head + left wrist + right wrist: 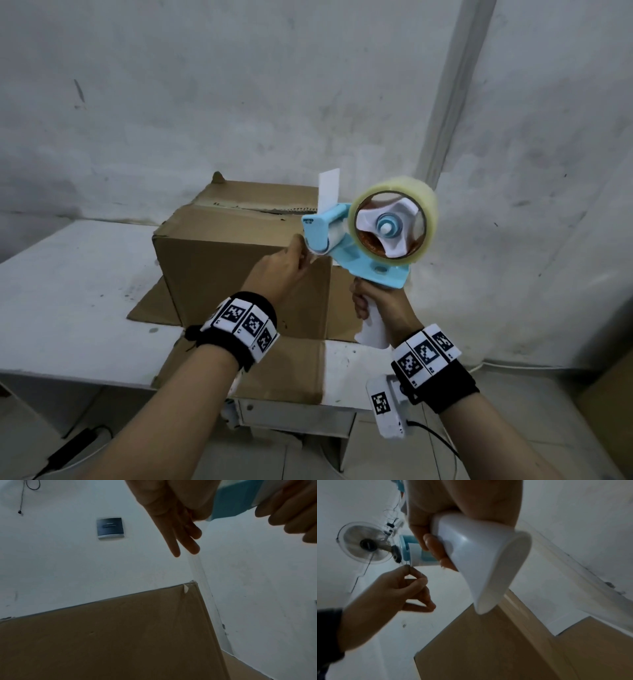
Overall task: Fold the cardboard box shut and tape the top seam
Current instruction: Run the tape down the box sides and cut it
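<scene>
A brown cardboard box stands on the white table, its top flaps folded down with a rough seam across the top. My right hand grips the white handle of a blue tape dispenser, which is held up in front of the box's near right corner. A clear tape roll sits on it. My left hand pinches the loose tape end at the dispenser's roller with thumb and forefinger. The other left fingers point out straight.
A flat cardboard sheet lies under the box and overhangs the table's front edge. The wall stands close behind, with a vertical conduit at the right. A fan shows in the right wrist view. A black adapter lies on the floor.
</scene>
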Available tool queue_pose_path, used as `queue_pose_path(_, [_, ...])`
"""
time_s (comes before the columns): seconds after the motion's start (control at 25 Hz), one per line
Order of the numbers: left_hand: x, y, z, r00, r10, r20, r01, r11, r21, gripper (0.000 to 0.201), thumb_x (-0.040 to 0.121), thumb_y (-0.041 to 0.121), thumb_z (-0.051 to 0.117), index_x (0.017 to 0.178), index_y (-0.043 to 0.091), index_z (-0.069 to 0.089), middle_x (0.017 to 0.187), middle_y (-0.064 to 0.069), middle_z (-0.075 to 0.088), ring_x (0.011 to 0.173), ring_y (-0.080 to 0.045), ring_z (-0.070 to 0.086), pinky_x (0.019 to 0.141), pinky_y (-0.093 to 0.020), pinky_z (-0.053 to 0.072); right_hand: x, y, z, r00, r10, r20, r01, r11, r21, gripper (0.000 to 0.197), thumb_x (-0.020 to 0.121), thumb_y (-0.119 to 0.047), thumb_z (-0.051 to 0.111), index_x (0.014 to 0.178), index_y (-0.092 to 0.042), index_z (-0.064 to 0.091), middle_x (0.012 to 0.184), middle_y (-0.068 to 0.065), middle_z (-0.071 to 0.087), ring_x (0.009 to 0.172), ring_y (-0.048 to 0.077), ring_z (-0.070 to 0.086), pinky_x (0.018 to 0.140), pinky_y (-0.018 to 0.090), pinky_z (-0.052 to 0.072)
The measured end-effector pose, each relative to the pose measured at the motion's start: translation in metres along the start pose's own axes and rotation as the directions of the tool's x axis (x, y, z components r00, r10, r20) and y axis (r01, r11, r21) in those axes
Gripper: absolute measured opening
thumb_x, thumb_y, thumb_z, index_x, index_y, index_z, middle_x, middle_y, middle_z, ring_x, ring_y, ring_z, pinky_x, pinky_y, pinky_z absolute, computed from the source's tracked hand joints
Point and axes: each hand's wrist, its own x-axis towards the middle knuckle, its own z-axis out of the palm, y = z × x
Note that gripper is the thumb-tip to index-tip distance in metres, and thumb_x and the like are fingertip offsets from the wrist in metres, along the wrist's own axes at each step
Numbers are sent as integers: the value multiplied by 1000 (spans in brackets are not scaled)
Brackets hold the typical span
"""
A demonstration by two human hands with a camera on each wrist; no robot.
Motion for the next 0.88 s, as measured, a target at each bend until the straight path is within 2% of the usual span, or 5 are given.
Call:
queue_pose_path(0.16, [-24, -12, -9, 993, 104, 55, -94, 984, -152, 34, 81, 52, 20, 101, 26, 30, 85, -10, 66, 70, -21, 63, 62, -24, 47, 4, -18, 2, 998, 65, -9, -60, 954, 292, 20, 73, -11, 49, 53, -11, 46, 37, -3, 38, 31, 9, 35, 39, 18, 30])
queue_pose_path(0.28, [-33, -18, -6, 998, -68, -5, 60, 914, -401, 37, 92, 43, 25, 99, 18, 51, 79, 1, 63, 75, -16, 63, 72, -29, 49, 4, -25, -4, 992, 127, 10, -122, 927, 355, 45, 88, -7, 35, 46, -17, 47, 37, -5, 35, 30, 8, 33, 39, 18, 30])
queue_pose_path(0.4, [-17, -5, 1, 912, -348, 214, 381, 533, -756, 37, 100, 31, 26, 95, 18, 60, 82, -1, 67, 78, -16, 63, 81, -35, 49, -5, -19, 4, 985, 170, 21, -167, 924, 345, 38, 89, -6, 31, 53, -14, 41, 36, -4, 35, 29, 7, 33, 37, 17, 32])
queue_pose_path(0.56, [-3, 16, -10, 728, -240, 642, 672, 69, -737, 55, 97, 48, 21, 92, 11, 62, 80, -8, 68, 71, -19, 65, 74, -30, 51, -9, -4, 14, 986, 164, 32, -166, 936, 311, 30, 71, -12, 46, 42, -18, 48, 35, -3, 37, 28, 9, 35, 37, 18, 33])
queue_pose_path(0.88, [-5, -4, -28, 747, -170, 642, 639, -82, -765, 15, 90, 14, 52, 83, 6, 63, 55, 3, 67, 49, -4, 63, 55, -22, 58, -17, 4, 22, 986, 148, 73, -162, 954, 253, 13, 57, -12, 57, 49, -14, 47, 35, -3, 38, 28, 9, 35, 38, 17, 32])
